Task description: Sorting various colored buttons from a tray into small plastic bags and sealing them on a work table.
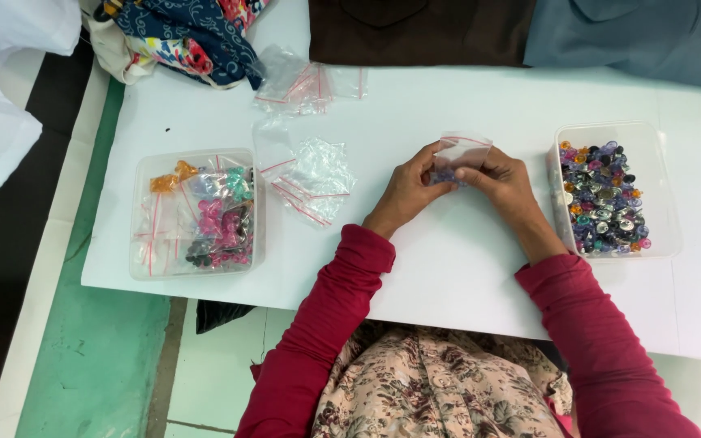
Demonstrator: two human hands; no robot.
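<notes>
Partly, both hands' fingers [440,174] hide bag [462,152] contents.

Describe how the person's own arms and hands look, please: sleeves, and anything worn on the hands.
Both arms wear long, close-fitting dark red sleeves that end at the wrists. The left hand and the right hand are bare: no gloves, and no ring, bracelet or watch shows. The sleeves are plain, without pattern or markings.

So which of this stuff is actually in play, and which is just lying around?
In play: small clear bag held by left hand and right hand; tub of loose beads; tub of filled bags; empty bags.
Lying about: patterned cloth; brown fabric; grey-blue fabric.
</notes>
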